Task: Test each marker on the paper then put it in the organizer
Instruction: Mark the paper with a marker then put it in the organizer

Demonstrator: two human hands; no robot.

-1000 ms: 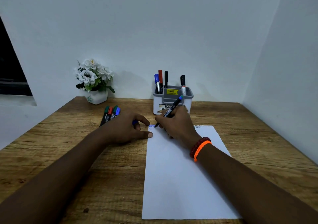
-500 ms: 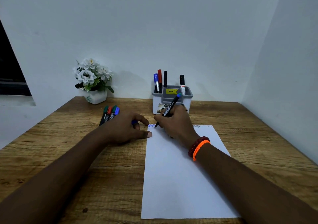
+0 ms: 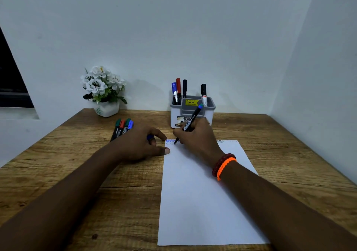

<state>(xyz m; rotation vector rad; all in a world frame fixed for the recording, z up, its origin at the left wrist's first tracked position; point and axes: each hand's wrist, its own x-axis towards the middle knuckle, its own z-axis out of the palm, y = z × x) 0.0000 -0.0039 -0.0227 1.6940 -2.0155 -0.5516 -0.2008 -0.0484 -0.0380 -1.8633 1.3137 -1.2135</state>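
My right hand (image 3: pixel 197 140) grips a black marker with a blue end (image 3: pixel 190 123), its tip on the top left corner of the white paper (image 3: pixel 197 196), beside a blue zigzag line. My left hand (image 3: pixel 139 144) rests on the table at the paper's left edge, thumb touching the sheet, and holds a small blue cap (image 3: pixel 149 136) between its fingers. Several capped markers (image 3: pixel 122 128) lie on the table behind my left hand. The grey organizer (image 3: pixel 209 113) stands behind the paper with several markers upright in it.
A white pot of white flowers (image 3: pixel 104 92) stands at the back left of the wooden table (image 3: pixel 289 164). White walls close the back and the right side. A dark window opening is at far left.
The marker tip has shifted slightly to the right along the top of the paper, lengthening the blue zigzag. My left hand has stayed where it was.
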